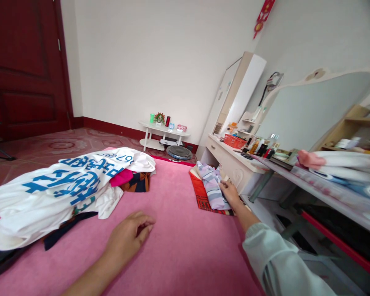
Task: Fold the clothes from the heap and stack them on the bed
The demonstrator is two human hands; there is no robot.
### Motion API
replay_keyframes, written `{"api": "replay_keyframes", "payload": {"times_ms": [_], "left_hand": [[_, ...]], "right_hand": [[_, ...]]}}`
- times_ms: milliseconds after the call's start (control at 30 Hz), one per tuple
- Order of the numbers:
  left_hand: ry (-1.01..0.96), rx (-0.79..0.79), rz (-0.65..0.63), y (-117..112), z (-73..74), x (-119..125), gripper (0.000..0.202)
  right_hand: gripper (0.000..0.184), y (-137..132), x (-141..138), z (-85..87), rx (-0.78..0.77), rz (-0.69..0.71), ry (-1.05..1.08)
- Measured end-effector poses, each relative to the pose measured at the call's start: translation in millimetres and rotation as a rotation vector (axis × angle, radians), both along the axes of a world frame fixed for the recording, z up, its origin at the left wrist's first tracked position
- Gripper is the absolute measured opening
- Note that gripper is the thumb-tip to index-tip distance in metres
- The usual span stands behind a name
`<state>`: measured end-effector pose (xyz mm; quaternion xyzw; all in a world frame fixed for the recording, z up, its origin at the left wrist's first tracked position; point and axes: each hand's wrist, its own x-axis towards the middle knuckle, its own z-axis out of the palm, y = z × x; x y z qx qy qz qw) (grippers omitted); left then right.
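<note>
My left hand (130, 233) hovers over or rests on the pink bedcover (179, 255), its fingers loosely bent, the thumb apart and nothing in it. Farther right, my right hand (229, 193) has its fingers closed at the right edge of a folded striped garment (214, 187), pale lilac and grey. That garment lies on top of a red patterned folded cloth (200, 196) at the bed's right edge. To the left spreads a heap of loose clothes, topped by a white T-shirt (49, 205) with large blue characters. Dark, pink and brown pieces poke out beneath it.
A white dressing table (225, 154) with a red basket (234, 141), bottles and a mirror (311, 117) stands at the right. Nearer, a side table (308, 183) holds folded fabric. A low white table (165, 130) stands by the far wall, and a dark red door (26, 70) at left.
</note>
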<state>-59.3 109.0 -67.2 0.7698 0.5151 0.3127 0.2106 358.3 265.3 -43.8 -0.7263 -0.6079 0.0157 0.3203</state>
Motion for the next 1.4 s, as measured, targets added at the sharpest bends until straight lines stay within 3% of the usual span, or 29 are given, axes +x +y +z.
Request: {"api": "replay_keyframes", "payload": {"times_ms": [200, 367, 500, 600, 767, 867, 1033, 1167, 1400], "left_hand": [[-0.01, 0.01, -0.015, 0.3, -1.5, -1.4, 0.022], [-0.038, 0.017, -0.016, 1.4, -2.3, -1.7, 0.022], [-0.037, 0.02, -0.025, 2.0, -2.0, -2.1, 0.023], [-0.025, 0.015, -0.029, 1.7, -1.1, -2.2, 0.023], [-0.043, 0.025, -0.019, 0.6, -1.8, -1.9, 0.023], [-0.058, 0.029, -0.026, 1.3, -4.0, -2.2, 0.023], [-0.044, 0.025, -0.036, 2.0, -3.8, -2.6, 0.022], [-0.048, 0.024, -0.022, 0.7, -1.3, -1.9, 0.022], [-0.019, 0.011, -0.02, 0.8, -1.4, -1.5, 0.022]], "right_hand": [[0.033, -9.6, 14.9, 2.8, -0.001, 0.048, 0.031], [0.04, -20.2, 35.5, 14.7, 0.044, -0.154, 0.027], [0.033, -34.5, 42.2, 17.1, 0.029, -0.312, -0.037], [0.034, -44.7, 27.2, 19.1, 0.06, -0.346, -0.132], [0.038, -51.6, -23.6, 27.1, -0.062, -0.124, -0.424], [0.035, -49.6, -47.9, 28.8, -0.091, -0.088, -0.437], [0.039, -47.1, -63.9, 29.4, 0.076, -0.117, -0.46], [0.026, -43.9, -71.9, 32.5, -0.032, 0.065, -0.563], [0.032, -12.5, -104.9, 30.1, -0.121, 0.088, -0.555]]}}
